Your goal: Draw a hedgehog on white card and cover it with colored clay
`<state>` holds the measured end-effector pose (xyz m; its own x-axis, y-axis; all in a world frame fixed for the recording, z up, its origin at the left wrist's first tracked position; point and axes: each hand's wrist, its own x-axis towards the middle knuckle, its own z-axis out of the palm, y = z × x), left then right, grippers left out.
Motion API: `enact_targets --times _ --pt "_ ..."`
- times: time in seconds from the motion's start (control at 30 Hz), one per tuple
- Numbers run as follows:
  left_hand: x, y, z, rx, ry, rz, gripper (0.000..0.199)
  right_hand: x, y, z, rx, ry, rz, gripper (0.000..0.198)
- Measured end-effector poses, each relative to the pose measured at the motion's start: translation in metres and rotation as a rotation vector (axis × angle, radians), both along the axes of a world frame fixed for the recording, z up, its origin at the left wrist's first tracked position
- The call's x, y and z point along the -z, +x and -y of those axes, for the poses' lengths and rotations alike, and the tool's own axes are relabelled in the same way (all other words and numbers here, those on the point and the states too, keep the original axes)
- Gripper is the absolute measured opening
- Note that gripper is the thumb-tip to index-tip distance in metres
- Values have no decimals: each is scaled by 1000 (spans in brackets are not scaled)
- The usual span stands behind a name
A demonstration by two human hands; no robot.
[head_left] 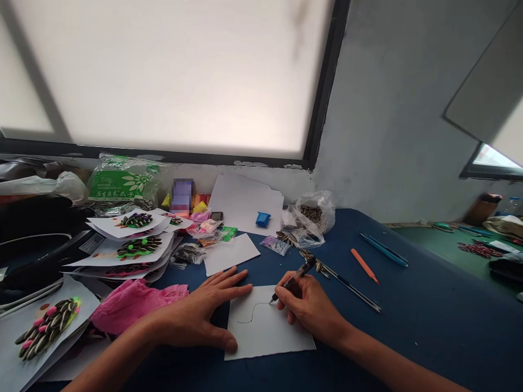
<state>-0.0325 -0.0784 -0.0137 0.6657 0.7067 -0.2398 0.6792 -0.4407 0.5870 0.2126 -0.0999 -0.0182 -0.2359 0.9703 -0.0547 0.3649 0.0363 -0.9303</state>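
Observation:
A white sheet of paper (pixel 269 340) lies on the dark blue tabletop in front of me, with a thin curved line drawn on it. My right hand (pixel 306 307) pinches a dark pen (pixel 300 272), its tip touching the paper at the upper end of that line. Spread out at the sheet's left edge, my left hand (pixel 204 310) has its thumb and a fingertip resting on the paper. Just left of it is a crumpled pink cloth (pixel 139 305). A clear-barrelled pen (pixel 353 291) lies right of my right hand.
Papers with sunflower-seed pictures (pixel 139 247) are stacked at left. Behind are a green seed bag (pixel 122 182), a blue packet (pixel 263 219), blank paper (pixel 232 253) and a plastic bag of seeds (pixel 312 215). An orange marker (pixel 365 265) and blue tweezers (pixel 384 249) lie at right.

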Motion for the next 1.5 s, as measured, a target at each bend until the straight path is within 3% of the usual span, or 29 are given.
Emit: enact_targets --times 0.4,1.5 --pt "0 -2 0 17 9 14 91 0 5 2 3 47 10 21" --pt "4 -3 -1 14 18 -5 92 -3 10 10 25 18 27 20"
